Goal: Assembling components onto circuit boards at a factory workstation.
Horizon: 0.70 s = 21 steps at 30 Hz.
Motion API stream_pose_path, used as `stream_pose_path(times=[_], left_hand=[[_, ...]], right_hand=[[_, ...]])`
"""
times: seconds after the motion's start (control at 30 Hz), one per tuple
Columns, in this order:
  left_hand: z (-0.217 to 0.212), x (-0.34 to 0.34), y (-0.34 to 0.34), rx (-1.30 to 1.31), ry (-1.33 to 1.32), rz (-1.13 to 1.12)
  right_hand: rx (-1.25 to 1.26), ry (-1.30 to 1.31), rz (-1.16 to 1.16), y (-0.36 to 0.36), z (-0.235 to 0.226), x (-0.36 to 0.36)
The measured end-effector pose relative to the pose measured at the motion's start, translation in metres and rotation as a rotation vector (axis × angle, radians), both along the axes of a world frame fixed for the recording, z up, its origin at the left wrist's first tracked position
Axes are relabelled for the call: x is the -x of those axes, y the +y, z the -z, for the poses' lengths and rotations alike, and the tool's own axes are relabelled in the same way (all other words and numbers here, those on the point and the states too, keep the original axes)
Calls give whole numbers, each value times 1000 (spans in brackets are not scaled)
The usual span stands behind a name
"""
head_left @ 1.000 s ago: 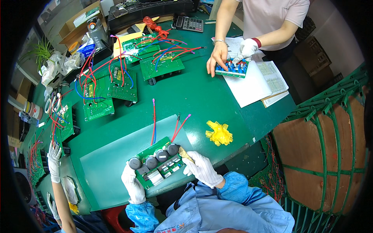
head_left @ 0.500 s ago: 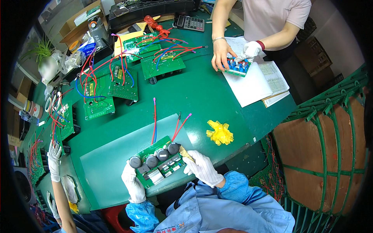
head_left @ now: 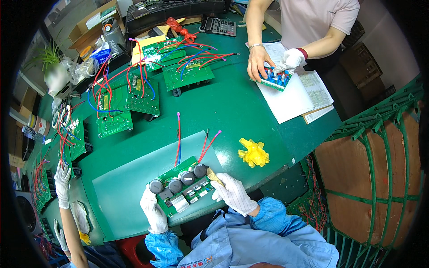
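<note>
So from my end, both hands are in white gloves and on the same piece. My left hand [head_left: 153,209] is closed around the left edge of a green circuit board [head_left: 184,190]. My right hand [head_left: 234,194] is half curled at the board's right edge, fingers bunched; can't tell if it's really gripping or just touching. There's a tan bit at its fingertips, too small to make out.

The board sits tilted in front of me, over the near part of a pale mat [head_left: 116,192] on the green tabletop [head_left: 214,109]. Four fat black capacitors [head_left: 175,185] run in a row on it, and red and blue wires [head_left: 179,134] stick out past its far edge.

Further out, a crumpled yellow thing [head_left: 254,152] lies right of the mat, and more wired boards [head_left: 115,125] sit up to the left. Beside those, another person's gloved hand [head_left: 62,185] reaches in. Across from me, a co-worker has one bare hand [head_left: 257,62] and one gloved hand on a board with blue parts [head_left: 278,80], by some papers [head_left: 286,102].
</note>
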State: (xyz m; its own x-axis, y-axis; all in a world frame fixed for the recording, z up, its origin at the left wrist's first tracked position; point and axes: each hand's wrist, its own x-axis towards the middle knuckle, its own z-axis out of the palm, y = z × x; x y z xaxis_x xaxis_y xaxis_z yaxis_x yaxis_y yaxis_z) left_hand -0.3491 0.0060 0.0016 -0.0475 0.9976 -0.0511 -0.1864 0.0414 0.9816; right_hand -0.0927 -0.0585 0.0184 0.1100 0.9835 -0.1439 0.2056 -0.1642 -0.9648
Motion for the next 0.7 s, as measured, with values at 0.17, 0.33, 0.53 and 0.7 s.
stream_pose_path(times=[0.17,0.33,0.53,0.7], left_hand=[[1,1,1,23,8,10],[4,2,1,14,-8,7],[7,4,-1,-5,-12,-9],[4,2,0,-13,-17,6]], right_hand=[[-13,9,0,0,1,0],[2,24,13,-1,2,1],[8,14,11,-1,0,1],[15,16,14,0,0,0]])
